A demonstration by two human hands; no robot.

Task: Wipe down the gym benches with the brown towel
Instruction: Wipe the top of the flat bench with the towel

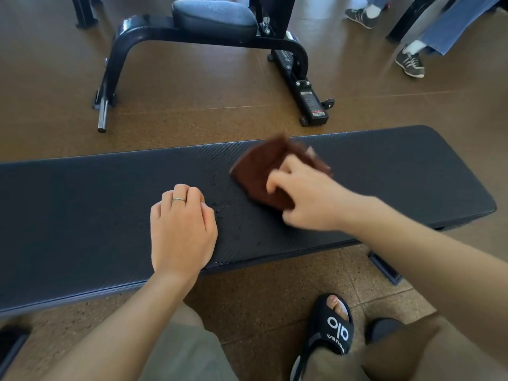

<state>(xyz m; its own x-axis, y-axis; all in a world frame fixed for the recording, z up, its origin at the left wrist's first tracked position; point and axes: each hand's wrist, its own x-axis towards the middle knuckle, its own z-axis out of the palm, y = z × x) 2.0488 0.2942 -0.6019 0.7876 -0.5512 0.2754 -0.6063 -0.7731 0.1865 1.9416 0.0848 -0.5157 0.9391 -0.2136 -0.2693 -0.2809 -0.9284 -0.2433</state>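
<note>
Landmark: the long flat bench (110, 210), a dark padded one that runs across the middle of the view. Every place below is told from it.
Nearest things: on the near side of the flat bench are the person's legs and a black slipper (331, 329) on the brown floor (261, 284).
Left hand: the left hand (182, 226) rests on the near edge of the flat bench, about halfway along. Its fingers are curled under and it holds nothing.
Wet spots: small drops (222, 207) sit on the flat bench just beside the left hand, between it and the towel.
Right hand: the right hand (308, 196) grips the brown towel (264, 171) and presses it down on the flat bench, a bit right of the middle. The hand looks blurry, so I think it is mid-wipe.
Where the towel is: flat on top of the flat bench, under the right hand's fingers.
Done so far: hard to tell. The drops show that this part is not dry yet.
Left to do: I think the drops, and both ends of the flat bench.
Far side: beyond the flat bench stands a second bench (214, 15) with a black frame. No towel is near it, so it looks not wiped yet.
Farthest: someone's shoes (409, 63) are past the far right end of the flat bench.
</note>
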